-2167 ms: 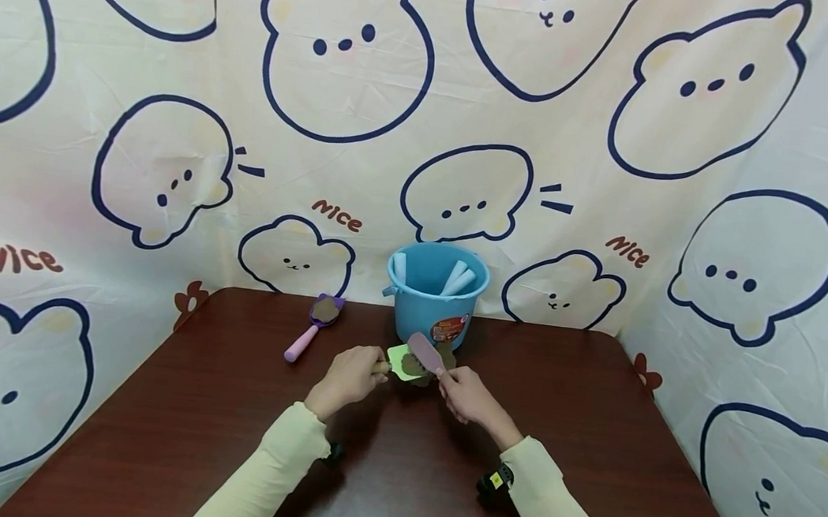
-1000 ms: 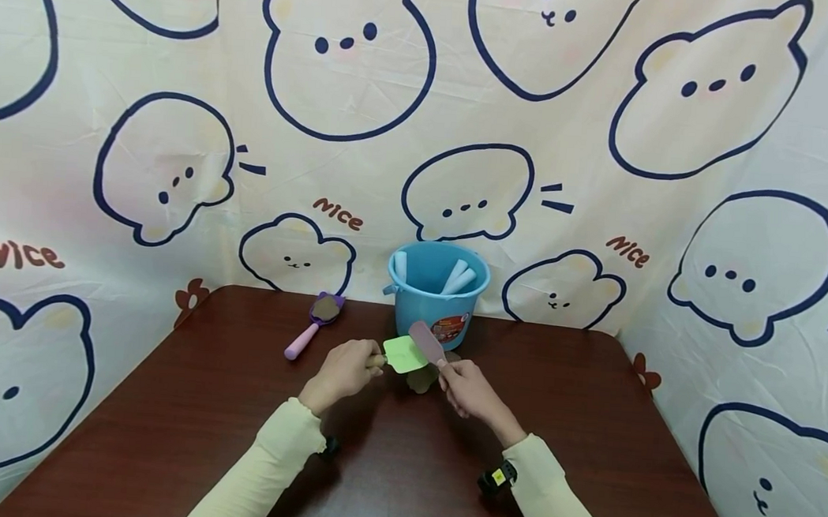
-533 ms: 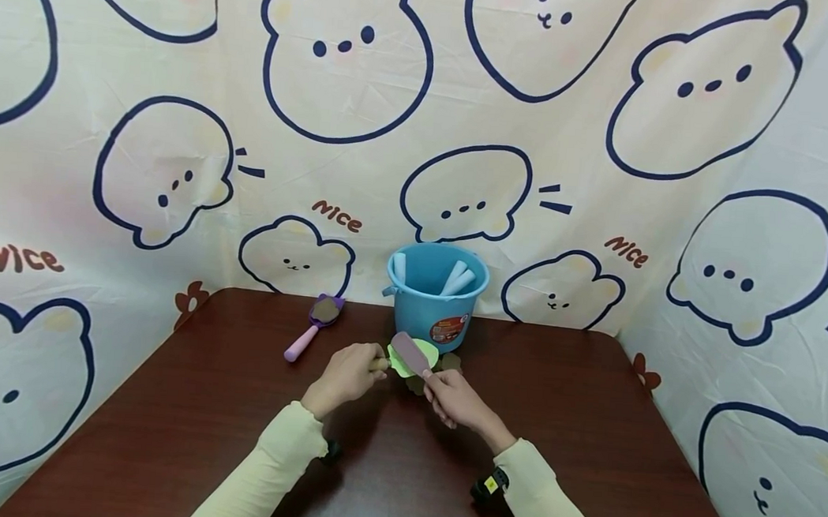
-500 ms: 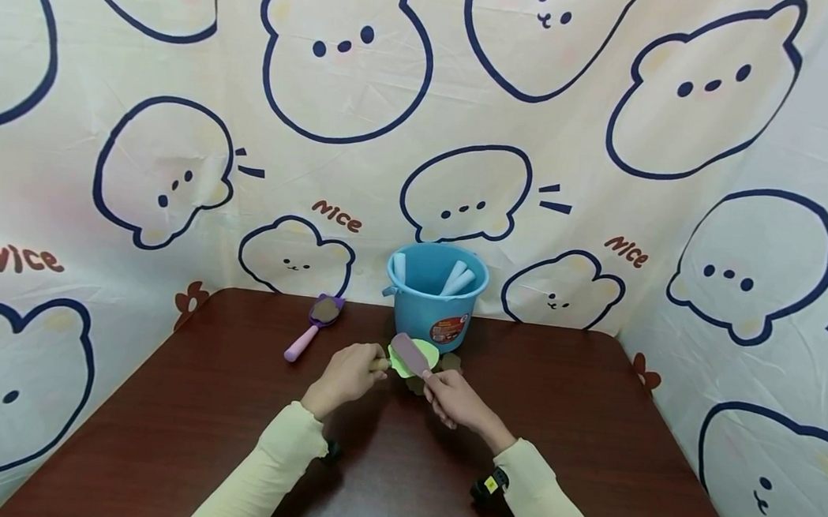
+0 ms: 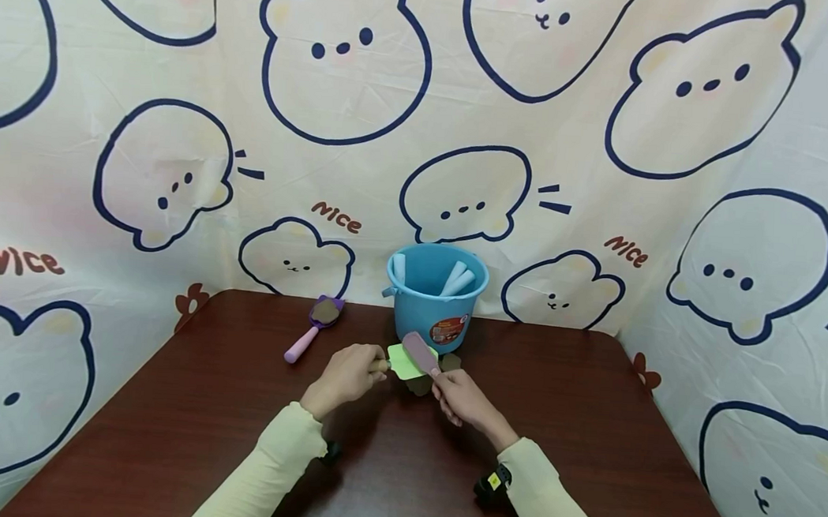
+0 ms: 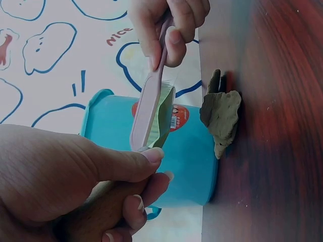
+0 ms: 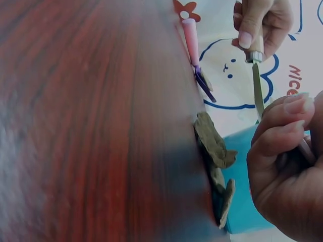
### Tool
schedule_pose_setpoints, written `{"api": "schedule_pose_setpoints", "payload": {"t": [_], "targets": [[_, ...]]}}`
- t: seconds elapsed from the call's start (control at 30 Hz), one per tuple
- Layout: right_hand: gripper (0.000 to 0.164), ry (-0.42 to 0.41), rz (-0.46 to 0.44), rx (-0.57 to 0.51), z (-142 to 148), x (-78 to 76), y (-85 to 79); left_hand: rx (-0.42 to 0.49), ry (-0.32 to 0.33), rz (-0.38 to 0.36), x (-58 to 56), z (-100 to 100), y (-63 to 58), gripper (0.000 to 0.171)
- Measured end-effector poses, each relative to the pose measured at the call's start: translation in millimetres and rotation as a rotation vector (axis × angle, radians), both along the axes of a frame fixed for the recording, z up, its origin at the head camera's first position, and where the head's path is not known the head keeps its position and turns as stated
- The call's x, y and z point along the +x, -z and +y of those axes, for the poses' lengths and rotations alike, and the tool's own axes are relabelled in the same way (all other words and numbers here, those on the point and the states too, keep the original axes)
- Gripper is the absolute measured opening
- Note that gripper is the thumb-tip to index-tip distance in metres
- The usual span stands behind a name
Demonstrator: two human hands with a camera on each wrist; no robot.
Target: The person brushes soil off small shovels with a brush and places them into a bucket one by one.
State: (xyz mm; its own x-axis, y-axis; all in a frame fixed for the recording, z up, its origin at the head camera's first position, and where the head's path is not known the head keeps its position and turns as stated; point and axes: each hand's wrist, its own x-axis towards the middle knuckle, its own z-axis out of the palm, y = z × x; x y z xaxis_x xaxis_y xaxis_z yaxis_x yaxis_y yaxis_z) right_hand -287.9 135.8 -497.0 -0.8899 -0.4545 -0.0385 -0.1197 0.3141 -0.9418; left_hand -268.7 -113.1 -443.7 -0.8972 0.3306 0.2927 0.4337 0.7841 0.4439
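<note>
In the head view my left hand [image 5: 350,375] grips the wooden handle of a small green toy shovel [image 5: 398,363]. My right hand [image 5: 464,397] pinches the thin handle of a flat mauve spatula [image 5: 417,349], its blade lying across the shovel's blade. Seen from the left wrist, the spatula blade is edge-on against or very near the green metal; exact contact is unclear. Below the shovel, flattened brown clay pieces [image 6: 222,118] rest on the table at the foot of the blue bucket [image 5: 414,314]. No clay shows on the green blade's visible part.
Left of the bucket lies a purple shovel with a pink handle [image 5: 301,344], a lump of brown clay [image 5: 325,311] on it. Several pale blue sticks [image 5: 459,281] stand inside the bucket. A printed cloth [image 5: 362,168] hangs behind the dark wooden table [image 5: 386,478].
Clay that sat on the green shovel about two seconds ago is off it, with clay on the table beneath. The shovel tilted, then levelled; the spatula swept left, then slightly back right.
</note>
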Motion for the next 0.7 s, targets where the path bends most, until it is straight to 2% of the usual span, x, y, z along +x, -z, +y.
{"api": "schedule_pose_setpoints", "payload": {"t": [0.53, 0.7], "targets": [[0.062, 0.062, 0.015, 0.016, 20, -9.3, -1.9, 0.001, -0.001, -0.014, -0.8, -2, -3.0, 0.006], [0.062, 0.055, 0.021, 0.016, 22, -9.3, -5.3, -0.001, -0.008, -0.013, -2.1, -2, -2.2, 0.006]]}}
